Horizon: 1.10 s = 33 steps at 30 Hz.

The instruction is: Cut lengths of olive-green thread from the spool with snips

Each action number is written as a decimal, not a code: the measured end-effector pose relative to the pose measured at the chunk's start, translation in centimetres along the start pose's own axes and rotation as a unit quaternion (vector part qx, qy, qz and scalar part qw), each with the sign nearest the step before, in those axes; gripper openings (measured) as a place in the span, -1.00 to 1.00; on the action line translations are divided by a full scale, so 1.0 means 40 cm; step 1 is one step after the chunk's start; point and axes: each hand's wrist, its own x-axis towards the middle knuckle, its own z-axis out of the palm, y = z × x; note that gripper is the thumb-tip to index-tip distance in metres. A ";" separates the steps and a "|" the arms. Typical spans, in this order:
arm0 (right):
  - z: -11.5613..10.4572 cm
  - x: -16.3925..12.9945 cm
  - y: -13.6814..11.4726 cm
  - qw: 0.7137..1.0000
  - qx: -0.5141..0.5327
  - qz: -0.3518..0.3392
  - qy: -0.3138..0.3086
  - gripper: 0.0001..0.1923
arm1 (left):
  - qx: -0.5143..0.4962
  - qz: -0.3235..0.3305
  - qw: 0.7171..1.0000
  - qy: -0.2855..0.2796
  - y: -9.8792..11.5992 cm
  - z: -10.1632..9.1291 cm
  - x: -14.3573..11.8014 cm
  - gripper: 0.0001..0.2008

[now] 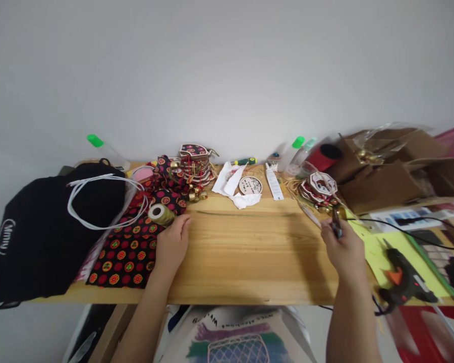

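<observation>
Left hand (174, 241) partly curled beside olive roll (163, 216), contents of grip indiscernible, right hand (344, 248) with grip closed around pliers-like tool (336, 225), thin green strand (245, 215) between, desk (242, 267) beneath.

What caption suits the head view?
Left hand beside a roll, right hand gripping a tool, thin cord between them over a wooden table.

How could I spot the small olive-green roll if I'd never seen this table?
On the pale wooden table, find the black cloth printed with red dots and orange flowers, on the left. On its right side, close to the person's left hand, lies the small olive-green roll. Its white, ring-shaped end with a dark hole sets it apart from the shiny gold balls nearby.
</observation>
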 end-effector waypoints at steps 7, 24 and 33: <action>0.004 0.023 -0.009 0.999 -0.013 0.025 0.015 -0.68 | -0.136 -0.088 0.987 0.012 0.013 -0.003 -0.002 -0.75; 0.019 0.031 0.025 0.999 0.022 0.029 -0.027 -0.70 | -0.321 -0.150 0.932 -0.072 -0.004 -0.073 0.009 -0.70; 0.058 0.043 0.038 1.000 -0.010 0.005 -0.005 -0.59 | 0.050 -0.045 0.997 0.024 0.029 -0.022 -0.003 -0.74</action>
